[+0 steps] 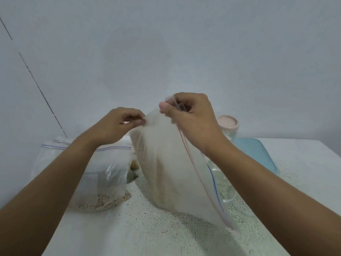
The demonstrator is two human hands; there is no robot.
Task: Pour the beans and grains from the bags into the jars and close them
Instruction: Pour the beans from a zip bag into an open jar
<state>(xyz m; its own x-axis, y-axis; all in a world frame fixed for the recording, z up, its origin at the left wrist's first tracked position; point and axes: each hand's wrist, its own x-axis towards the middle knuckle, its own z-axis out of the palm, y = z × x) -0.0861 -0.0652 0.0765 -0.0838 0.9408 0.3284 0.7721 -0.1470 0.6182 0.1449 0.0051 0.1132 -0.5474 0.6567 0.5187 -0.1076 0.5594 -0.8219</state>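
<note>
Speckled table point(129, 228): three bags point(171, 163) point(103, 172) point(60, 141), two jars point(227, 126) point(224, 183)

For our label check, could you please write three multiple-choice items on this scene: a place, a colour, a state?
1. Where is the lidded jar? A left of the bags B behind the right hand C on the floor
2. The lid is: A pink B green C black
3. The white-grain bag is: A held by both hands B lying flat C inside a jar
Answers: B, seen past the right wrist; A, pale pink top; A, left hand pinches a corner, right hand grips the zip end.
</note>
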